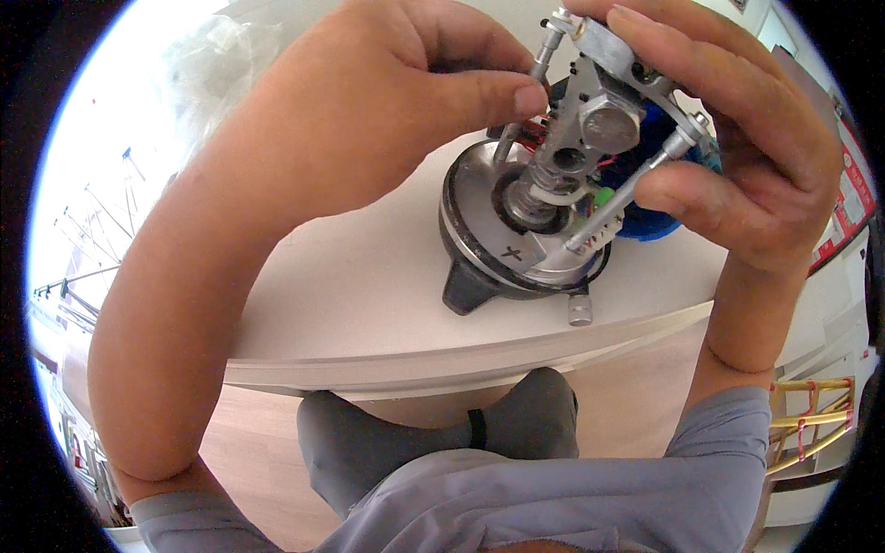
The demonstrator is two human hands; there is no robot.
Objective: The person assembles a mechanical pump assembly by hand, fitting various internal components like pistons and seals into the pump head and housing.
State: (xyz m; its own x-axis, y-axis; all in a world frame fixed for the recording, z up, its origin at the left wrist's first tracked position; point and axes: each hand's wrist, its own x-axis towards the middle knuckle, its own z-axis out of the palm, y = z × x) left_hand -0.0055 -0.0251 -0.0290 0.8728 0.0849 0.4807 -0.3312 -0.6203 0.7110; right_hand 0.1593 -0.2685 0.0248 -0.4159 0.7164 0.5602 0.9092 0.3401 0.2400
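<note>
A metal mechanical assembly stands on the white table (350,286), its round silver-and-black base (466,207) resting on a dark foot. From the base rises a threaded column (530,198) with a large hex bolt (610,127) near its top. My left hand (396,101) is closed, thumb and fingers pinching at a thin metal linkage rod (546,53) on the left side; the fingertips are partly hidden. Around the grey metal bracket (608,51) at the top curls my right hand (761,138), its thumb close to a second linkage rod (627,198). Coloured wires show behind the column.
Behind the assembly sits a round blue object (650,223), mostly hidden. A crumpled clear plastic bag (217,78) lies at the far left. The table's front edge (442,361) runs just before my knees. At the lower right is a yellow cane-like frame (811,426).
</note>
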